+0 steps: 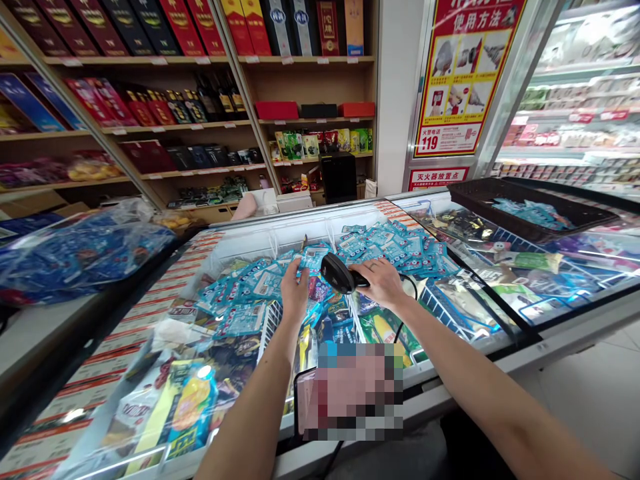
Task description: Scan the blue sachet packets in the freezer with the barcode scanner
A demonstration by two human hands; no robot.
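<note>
Above the glass lid of a chest freezer, my right hand point(379, 280) is closed around the handle of a black barcode scanner point(336, 272). The scanner's head tilts to the left, and a black cable hangs from its handle. My left hand point(296, 285) pinches a small blue printed packet point(314, 257) just left of the scanner. A pile of similar blue packets point(395, 245) spreads over the glass to the right, and more blue packets point(243, 317) lie to the left of my left hand.
A phone point(306, 403), partly pixelated, lies at the freezer's front edge. On the right stands a dark brown tray point(590, 212) holding blue packets. At far left is a clear plastic bag point(85, 253) of blue packs. Shelves point(190, 127) of boxes and bottles line the back.
</note>
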